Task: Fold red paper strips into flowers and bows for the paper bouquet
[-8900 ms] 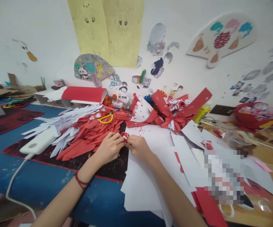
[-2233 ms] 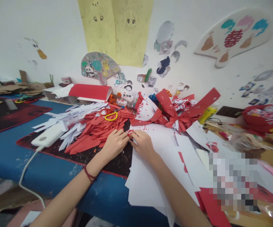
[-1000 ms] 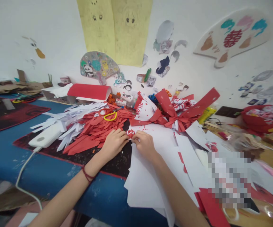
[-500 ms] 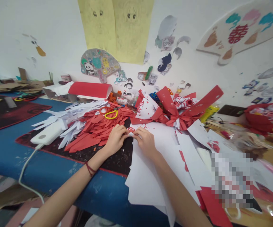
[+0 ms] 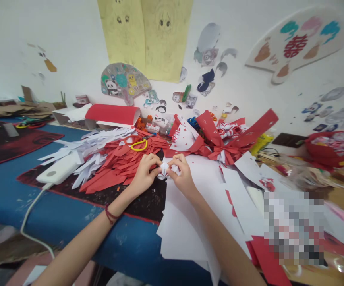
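A small folded piece of white paper (image 5: 164, 168) sits between my two hands, just above the dark mat. My left hand (image 5: 143, 171) pinches its left side with closed fingers. From the right, my right hand (image 5: 183, 174) grips the other side between thumb and fingertips. Fingers cover part of the paper, so its full shape is hidden. Left of my hands lie a heap of red paper strips (image 5: 112, 167) and a heap of white paper strips (image 5: 91, 149). Yellow-handled scissors (image 5: 139, 145) rest on the red strips. Large white sheets (image 5: 190, 226) lie under my right forearm.
Red and white wrapped paper bouquets (image 5: 222, 137) stand against the wall. A white power strip (image 5: 58, 170) with a cable lies at left on the blue table cover (image 5: 8, 190). A rolled red sheet (image 5: 112, 114) is behind the strips. More paper and clutter fill the right side.
Both hands have tilted up slightly with the folded paper. More of its white side shows now, and less of the red and white. The camera view has shifted a little.
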The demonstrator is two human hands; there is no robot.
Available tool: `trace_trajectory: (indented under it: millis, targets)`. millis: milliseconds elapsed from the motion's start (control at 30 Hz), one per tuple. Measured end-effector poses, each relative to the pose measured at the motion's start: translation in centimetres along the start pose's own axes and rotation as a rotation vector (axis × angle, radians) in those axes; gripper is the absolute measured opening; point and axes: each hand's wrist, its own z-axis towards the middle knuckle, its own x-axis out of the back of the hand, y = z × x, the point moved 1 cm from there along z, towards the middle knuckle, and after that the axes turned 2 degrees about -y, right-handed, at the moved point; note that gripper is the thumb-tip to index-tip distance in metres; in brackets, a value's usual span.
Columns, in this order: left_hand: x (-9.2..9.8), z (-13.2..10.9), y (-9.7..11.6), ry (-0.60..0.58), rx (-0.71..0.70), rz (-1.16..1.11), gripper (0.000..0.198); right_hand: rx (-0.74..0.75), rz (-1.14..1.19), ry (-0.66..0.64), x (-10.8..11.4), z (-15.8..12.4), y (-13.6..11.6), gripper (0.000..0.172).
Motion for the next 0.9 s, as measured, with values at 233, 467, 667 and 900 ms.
trace_trajectory:
  millis: [233,467,667,900]
  targets:
    - [0.3,-0.2,0.3,0.011,0.055,-0.065,0.017,-0.033,0.034,-0.004,-0.5,-0.2,0.5,0.003]
    - [0.5,-0.2,0.4,-0.017,0.040,-0.042,0.023,-0.110,0.255,-0.086,-0.3,-0.1,1.6,0.013]
    - [0.8,-0.3,-0.1,0.079,0.135,-0.174,0.019,-0.333,0.524,-0.148,-0.9,-0.4,1.1,0.058]
    - [1.2,-0.4,0.3,0.088,0.238,-0.317,0.019,-0.383,0.674,-0.268,-1.4,-0.6,1.2,0.050]
